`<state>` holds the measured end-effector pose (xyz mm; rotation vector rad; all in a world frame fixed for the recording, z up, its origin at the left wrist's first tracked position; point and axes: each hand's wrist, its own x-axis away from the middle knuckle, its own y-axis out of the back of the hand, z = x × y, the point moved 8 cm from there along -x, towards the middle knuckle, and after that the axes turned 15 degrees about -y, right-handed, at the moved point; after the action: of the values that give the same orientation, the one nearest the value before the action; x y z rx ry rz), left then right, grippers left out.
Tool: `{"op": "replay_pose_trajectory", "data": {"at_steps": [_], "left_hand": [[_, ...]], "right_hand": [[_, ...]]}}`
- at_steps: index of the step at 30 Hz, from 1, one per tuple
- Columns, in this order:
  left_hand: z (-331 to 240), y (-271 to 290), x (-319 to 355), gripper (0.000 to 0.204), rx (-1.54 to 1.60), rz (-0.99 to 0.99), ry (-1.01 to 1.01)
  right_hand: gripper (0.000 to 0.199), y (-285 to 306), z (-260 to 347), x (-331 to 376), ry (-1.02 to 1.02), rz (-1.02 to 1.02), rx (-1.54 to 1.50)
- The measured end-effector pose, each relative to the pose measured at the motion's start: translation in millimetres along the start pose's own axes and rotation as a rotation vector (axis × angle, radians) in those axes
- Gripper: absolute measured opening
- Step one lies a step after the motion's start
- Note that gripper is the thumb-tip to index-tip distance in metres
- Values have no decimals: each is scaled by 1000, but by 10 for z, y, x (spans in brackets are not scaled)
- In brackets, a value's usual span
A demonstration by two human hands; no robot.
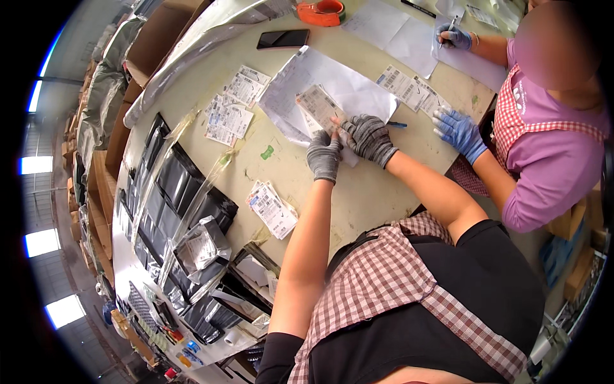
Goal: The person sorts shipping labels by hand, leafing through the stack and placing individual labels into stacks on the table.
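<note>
Both my hands wear grey striped knit gloves with bare fingertips. My right hand (369, 139) grips the lower right end of a small stack of printed paper labels (318, 101), its thumb lying on top. Close beside it, my left hand (324, 157) pinches the lower edge of the same stack; its fingertips are partly hidden. The labels are over large white sheets with handwriting (358, 93), spread on the pale table. A blue pen (397, 125) pokes out at the right edge of these sheets.
More labels lie in groups at left (229, 118), nearer me (273, 210) and right (412, 89). Black plastic bags (173, 185) line the left side. A phone (283, 39) and an orange tape dispenser (321, 12) are farther back. A co-worker in blue gloves (459, 131) writes at right.
</note>
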<state>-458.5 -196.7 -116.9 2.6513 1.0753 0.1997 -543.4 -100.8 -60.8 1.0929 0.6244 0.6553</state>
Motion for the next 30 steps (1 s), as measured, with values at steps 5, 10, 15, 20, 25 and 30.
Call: {"op": "replay_pose_trajectory", "data": {"at_steps": [5, 10, 15, 20, 25, 30], "left_hand": [[-32, -26, 15, 20, -29, 30, 33], [-127, 34, 21, 24, -111, -32, -124], [-117, -56, 67, 24, 90, 56, 122], [-228, -16, 75, 22, 20, 6, 13], [-221, 54, 13, 23, -112, -48, -167], [-223, 21, 37, 24, -69, 30, 26]], "right_hand": [[41, -10, -49, -39, -66, 33, 2], [41, 39, 26, -19, -32, -19, 7], [42, -2, -48, -28, -67, 14, 13], [42, -42, -57, -23, -50, 8, -2], [42, -11, -19, -2, -56, -47, -1], [40, -16, -81, 24, -29, -103, -104]]}}
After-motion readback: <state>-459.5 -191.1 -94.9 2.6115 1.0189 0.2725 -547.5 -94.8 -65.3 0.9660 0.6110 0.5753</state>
